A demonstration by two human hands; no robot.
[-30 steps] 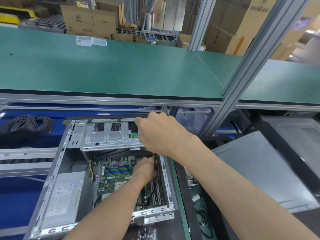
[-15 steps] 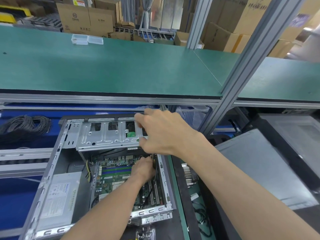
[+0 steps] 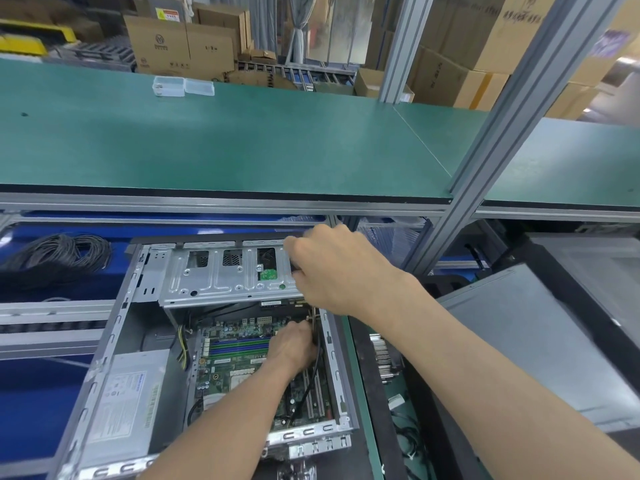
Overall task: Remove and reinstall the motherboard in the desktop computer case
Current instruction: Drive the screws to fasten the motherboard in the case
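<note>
Right hand (image 3: pixel 332 268) is gripping the raised drive cage (image 3: pixel 228 275); left hand (image 3: pixel 294 344), grasp unclear, is working at the motherboard (image 3: pixel 235 362) seated inside the case (image 3: pixel 114 344). A slipping cage is risking pinched fingers and damaged board components.

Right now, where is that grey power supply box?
In the head view, the power supply sits in the lower left of the open case, left of the motherboard and below the drive cage.

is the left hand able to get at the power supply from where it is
Probably yes. The left hand is down inside the case on the motherboard, and the power supply lies uncovered just left of the board, with nothing between them.
</note>
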